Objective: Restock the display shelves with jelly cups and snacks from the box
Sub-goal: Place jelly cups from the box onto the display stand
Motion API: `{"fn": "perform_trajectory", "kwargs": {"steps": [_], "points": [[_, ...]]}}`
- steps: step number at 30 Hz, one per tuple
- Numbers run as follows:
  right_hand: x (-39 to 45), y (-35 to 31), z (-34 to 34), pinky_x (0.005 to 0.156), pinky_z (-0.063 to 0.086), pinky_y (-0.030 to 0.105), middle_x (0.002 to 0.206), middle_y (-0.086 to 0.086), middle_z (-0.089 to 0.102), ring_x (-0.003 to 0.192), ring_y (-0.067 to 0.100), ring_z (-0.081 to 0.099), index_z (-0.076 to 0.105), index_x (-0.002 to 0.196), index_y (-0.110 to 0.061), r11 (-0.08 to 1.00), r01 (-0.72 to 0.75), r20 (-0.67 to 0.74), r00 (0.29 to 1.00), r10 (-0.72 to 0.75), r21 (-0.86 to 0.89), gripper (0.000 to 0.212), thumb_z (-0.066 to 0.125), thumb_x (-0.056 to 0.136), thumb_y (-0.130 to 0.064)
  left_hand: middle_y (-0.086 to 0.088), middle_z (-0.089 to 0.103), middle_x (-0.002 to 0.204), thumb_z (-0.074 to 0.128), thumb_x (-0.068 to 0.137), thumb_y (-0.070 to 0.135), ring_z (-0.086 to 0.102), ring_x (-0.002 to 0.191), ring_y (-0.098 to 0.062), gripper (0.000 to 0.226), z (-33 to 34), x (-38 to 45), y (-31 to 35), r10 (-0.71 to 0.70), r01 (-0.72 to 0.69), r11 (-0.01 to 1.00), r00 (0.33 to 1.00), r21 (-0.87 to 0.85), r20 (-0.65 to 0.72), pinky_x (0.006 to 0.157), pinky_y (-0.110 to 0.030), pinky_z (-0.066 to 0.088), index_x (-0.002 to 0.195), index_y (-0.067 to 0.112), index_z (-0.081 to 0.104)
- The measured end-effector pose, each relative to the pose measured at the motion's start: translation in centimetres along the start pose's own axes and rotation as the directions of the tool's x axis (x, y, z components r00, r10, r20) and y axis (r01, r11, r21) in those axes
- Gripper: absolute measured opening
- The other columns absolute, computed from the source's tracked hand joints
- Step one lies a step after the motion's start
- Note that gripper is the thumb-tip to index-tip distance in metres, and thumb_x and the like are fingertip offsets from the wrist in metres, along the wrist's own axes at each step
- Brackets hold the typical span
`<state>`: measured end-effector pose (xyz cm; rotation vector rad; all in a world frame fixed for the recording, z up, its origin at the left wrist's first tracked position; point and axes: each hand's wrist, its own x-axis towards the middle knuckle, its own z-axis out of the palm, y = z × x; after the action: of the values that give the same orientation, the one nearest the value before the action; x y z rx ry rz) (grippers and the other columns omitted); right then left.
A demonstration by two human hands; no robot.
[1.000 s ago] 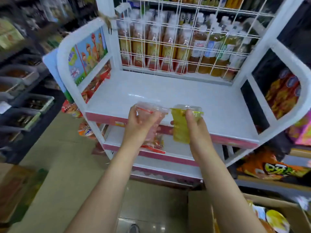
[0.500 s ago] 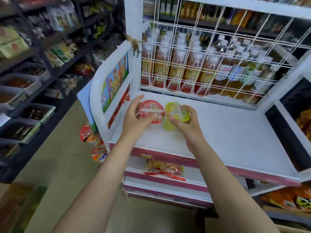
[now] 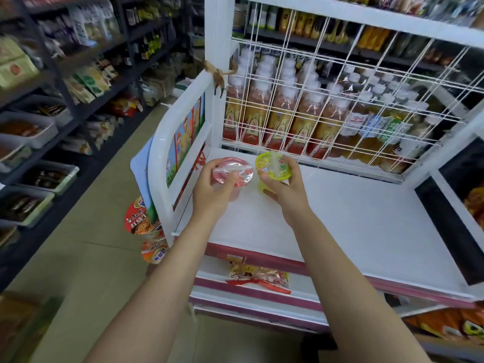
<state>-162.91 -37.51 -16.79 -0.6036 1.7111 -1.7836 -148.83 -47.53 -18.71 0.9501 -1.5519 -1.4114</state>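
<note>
At the back-left corner of the white top shelf [image 3: 353, 226], beside the wire grid, the left hand [image 3: 213, 191] grips a pink translucent jelly cup [image 3: 233, 172] and the right hand [image 3: 284, 191] grips a yellow lidded jelly cup [image 3: 273, 167], both low over the surface. Restocking looks barely begun: this shelf otherwise lies bare, and one red-trimmed snack packet [image 3: 258, 279] sits on the tier below.

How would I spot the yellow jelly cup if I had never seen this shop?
Find the white display stand with the wire grid of drink bottles at its back. Over the rear left corner of its top shelf, two hands hold two cups side by side. The yellow jelly cup is the one in the right hand; its neighbour in the left hand is a pink jelly cup.
</note>
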Motion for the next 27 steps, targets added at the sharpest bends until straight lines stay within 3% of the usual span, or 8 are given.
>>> {"fn": "perform_trajectory", "kwargs": {"steps": [6,10,13,16,19,22,24,27], "points": [[0.7,-0.1,0.5,0.091,0.058,0.042,0.133,-0.003,0.052,0.116,0.020,0.061,0.040,0.144,-0.031,1.000,-0.001,-0.010,1.000,0.000,-0.023,0.078,0.083,0.080,-0.017,0.016,0.061,0.118,0.070,0.089,0.032,0.060,0.111,-0.006,0.037,0.8,0.0,0.3,-0.032,0.033,0.999,0.999,0.016,-0.039,0.081,-0.017,0.050,0.125,0.033,0.059],[-0.1,0.0,-1.0,0.103,0.050,0.047,0.144,-0.002,0.045,0.126,0.018,0.053,0.033,0.149,-0.037,0.993,0.029,0.018,0.999,-0.027,-0.118,0.089,0.085,0.077,-0.028,0.012,0.059,0.123,0.065,0.091,0.040,0.057,0.109,-0.008,0.043,1.5,-0.3,0.9,-0.017,0.028,0.986,0.998,0.164,-0.068,0.073,-0.015,0.044,0.132,0.033,0.054],[-2.9,-0.9,-3.1,0.100,0.048,0.040,0.143,-0.001,0.043,0.125,0.020,0.051,0.030,0.148,-0.044,0.987,0.018,-0.008,1.000,-0.019,-0.159,0.087,0.083,0.080,-0.034,0.000,0.047,0.149,0.064,0.090,0.048,0.046,0.132,-0.019,0.070,1.9,-0.9,1.6,0.010,0.027,0.954,0.993,0.298,-0.121,0.103,-0.033,0.044,0.151,0.025,0.037],[-7.3,-1.8,-6.2,0.090,0.054,0.031,0.133,-0.003,0.055,0.112,0.013,0.064,0.044,0.140,-0.040,0.980,0.066,0.018,0.998,-0.064,-0.188,0.065,0.078,0.085,-0.032,-0.007,0.018,0.165,0.058,0.092,0.056,0.014,0.151,-0.025,0.081,3.1,-4.8,3.2,0.193,-0.103,0.853,0.973,0.512,-0.125,0.120,-0.043,0.018,0.157,0.022,0.023],[-12.9,-2.1,-10.9,0.082,0.059,0.032,0.114,0.001,0.068,0.094,0.015,0.071,0.060,0.124,-0.026,0.970,0.113,0.022,0.994,-0.111,-0.216,0.037,0.072,0.090,-0.019,-0.004,0.042,0.152,0.047,0.099,0.043,0.034,0.142,-0.022,0.052,6.0,-12.4,5.0,0.469,-0.453,0.779,0.880,0.434,0.077,0.114,-0.035,0.028,0.143,0.016,0.046],[-19.3,-0.1,-19.0,0.078,0.058,0.026,0.101,-0.001,0.071,0.088,0.016,0.070,0.067,0.112,-0.019,0.939,0.103,-0.065,0.989,-0.131,-0.329,0.021,0.070,0.091,-0.014,-0.005,0.064,0.121,0.048,0.097,0.032,0.060,0.112,-0.024,0.036,10.9,-21.1,2.7,0.537,-0.639,0.710,0.764,0.297,0.358,0.095,-0.037,0.048,0.120,0.009,0.063],[-23.5,2.8,-25.5,0.076,0.055,0.021,0.097,-0.006,0.070,0.086,0.010,0.067,0.066,0.110,-0.021,0.882,0.050,-0.138,0.982,-0.129,-0.470,0.020,0.071,0.091,-0.020,-0.007,0.068,0.115,0.049,0.095,0.033,0.064,0.106,-0.028,0.036,14.6,-26.4,-0.8,0.453,-0.656,0.683,0.725,0.321,0.519,0.091,-0.041,0.051,0.113,0.008,0.068],[-29.1,9.0,-35.8,0.071,0.047,0.012,0.094,-0.006,0.063,0.081,0.006,0.060,0.066,0.111,-0.018,0.749,-0.105,-0.216,0.975,-0.052,-0.655,0.024,0.073,0.088,-0.024,-0.008,0.066,0.121,0.043,0.093,0.045,0.062,0.110,-0.032,0.049,20.0,-33.8,-6.7,0.159,-0.641,0.626,0.662,0.444,0.732,0.091,-0.044,0.051,0.119,0.010,0.066]]}}
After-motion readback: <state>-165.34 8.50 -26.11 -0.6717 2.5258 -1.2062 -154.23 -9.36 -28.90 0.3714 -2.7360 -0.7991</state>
